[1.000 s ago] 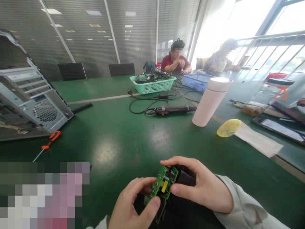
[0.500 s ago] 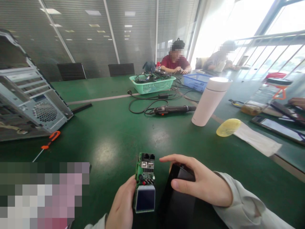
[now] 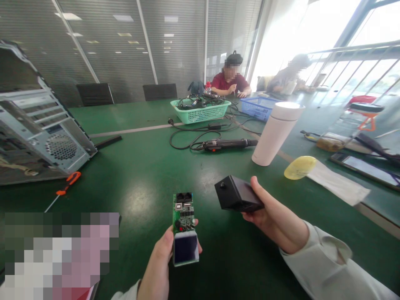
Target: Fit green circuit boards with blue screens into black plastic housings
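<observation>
My left hand (image 3: 161, 254) is closed around the lower part of a green circuit board (image 3: 184, 218). A small dark display sits at the board's near end, and black sockets and a USB port line its far end. To the right, my right hand (image 3: 278, 216) grips a black box-shaped case (image 3: 239, 193) between thumb and fingers, tilted and lifted above the table. A small knob or connector shows on the case's left end face. Board and case are apart. The fingers beneath the case are partly hidden.
A computer case (image 3: 59, 137) and orange-handled screwdriver (image 3: 70, 181) are at left. An electric screwdriver (image 3: 228, 144), white tumbler (image 3: 276, 133), green basket (image 3: 201, 112) of cables, blue basket (image 3: 258, 107) and yellow item (image 3: 300, 167) lie beyond. People sit at the far right.
My right hand has raised the black case off the table and turned it, its end now facing left. The circuit board has shifted slightly left and away from me in my left hand.
</observation>
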Available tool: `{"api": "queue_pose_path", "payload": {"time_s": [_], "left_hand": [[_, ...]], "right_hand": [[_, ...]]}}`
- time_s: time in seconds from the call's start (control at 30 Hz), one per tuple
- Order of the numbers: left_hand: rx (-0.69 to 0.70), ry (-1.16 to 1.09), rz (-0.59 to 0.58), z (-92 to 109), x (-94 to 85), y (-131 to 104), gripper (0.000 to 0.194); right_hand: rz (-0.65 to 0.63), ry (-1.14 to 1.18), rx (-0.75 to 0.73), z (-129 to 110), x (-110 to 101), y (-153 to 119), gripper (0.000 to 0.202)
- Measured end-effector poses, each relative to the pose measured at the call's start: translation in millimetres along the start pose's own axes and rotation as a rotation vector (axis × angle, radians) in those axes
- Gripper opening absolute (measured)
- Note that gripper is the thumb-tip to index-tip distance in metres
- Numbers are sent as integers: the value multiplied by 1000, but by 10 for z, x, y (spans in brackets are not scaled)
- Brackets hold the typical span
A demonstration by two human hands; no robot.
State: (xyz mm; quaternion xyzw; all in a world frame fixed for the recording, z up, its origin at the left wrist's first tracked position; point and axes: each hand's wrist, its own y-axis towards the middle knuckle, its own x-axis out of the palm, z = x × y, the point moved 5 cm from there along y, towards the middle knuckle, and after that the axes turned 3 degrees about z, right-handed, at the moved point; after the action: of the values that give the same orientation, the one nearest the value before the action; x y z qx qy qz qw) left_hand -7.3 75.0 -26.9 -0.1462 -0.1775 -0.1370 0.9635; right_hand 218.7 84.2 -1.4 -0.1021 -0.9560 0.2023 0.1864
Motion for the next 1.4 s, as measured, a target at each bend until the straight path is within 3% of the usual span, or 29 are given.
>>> {"api": "queue_pose_path", "payload": {"time_s": [0.23,0.37,0.53,0.77,0.97,1.1,1.27,1.4], "left_hand": [[-44,-78,8,-118,-69,86,52],[-50,-90,2,-104,-48,83,59],[-83,-66,27,-117,-67,62,58],[-95,-26,62,-125,-82,61,64],[-81,48,85,-129,-99,41,61],[-47,93,90,-137,-108,41,64],[-44,98,110,-125,-115,41,61],[-38,85,116,-105,-117,46,64]], "right_hand": [[-288,81,127,37,170,-130,52],[-439,140,221,92,190,-146,42],[-597,142,242,128,285,-189,49],[-669,49,174,148,361,-266,40],[-586,-149,-21,188,294,-163,67],[-471,-335,-219,89,233,-84,71],[-137,-637,-563,-207,81,-125,48],[160,-994,-872,-373,-152,-285,44]]}}
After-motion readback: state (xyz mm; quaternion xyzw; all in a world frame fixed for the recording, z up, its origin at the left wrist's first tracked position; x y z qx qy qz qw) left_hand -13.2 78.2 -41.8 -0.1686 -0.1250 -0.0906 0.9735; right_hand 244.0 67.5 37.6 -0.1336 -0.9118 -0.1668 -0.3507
